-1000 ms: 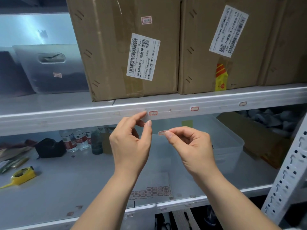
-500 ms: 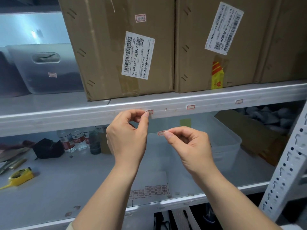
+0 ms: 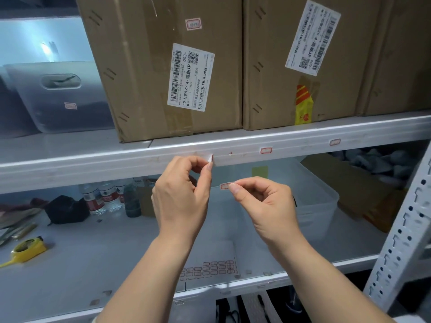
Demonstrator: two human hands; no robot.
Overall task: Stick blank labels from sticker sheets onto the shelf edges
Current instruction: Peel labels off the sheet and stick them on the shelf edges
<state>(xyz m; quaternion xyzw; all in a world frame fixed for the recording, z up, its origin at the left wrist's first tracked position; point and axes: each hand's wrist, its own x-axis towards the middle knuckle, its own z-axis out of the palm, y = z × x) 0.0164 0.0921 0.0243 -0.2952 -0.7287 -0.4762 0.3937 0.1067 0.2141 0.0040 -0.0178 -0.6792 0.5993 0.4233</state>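
Note:
My left hand (image 3: 182, 194) is raised to the front edge of the upper shelf (image 3: 93, 169) and pinches a small label (image 3: 210, 157) that curls off the metal there. My right hand (image 3: 263, 206) hangs just below and to the right, pinching a red-bordered blank label (image 3: 225, 186) between thumb and forefinger, apart from the shelf. Two more red-bordered labels, one (image 3: 266, 150) near the middle and another (image 3: 335, 142) further right, are stuck on the same edge. The sticker sheet (image 3: 210, 268) lies flat on the lower shelf between my forearms.
Two taped cardboard boxes (image 3: 163, 66) stand on the upper shelf beside a grey bin (image 3: 60, 96). On the lower shelf are a clear plastic tub (image 3: 314, 201), water bottles (image 3: 102, 197), a black pouch (image 3: 65, 209) and a yellow tape measure (image 3: 28, 249). A perforated upright (image 3: 401, 234) rises at right.
My left hand rose to the shelf edge and took the stuck label between its fingertips, and one end now curls off the metal. My right hand stayed put with its label.

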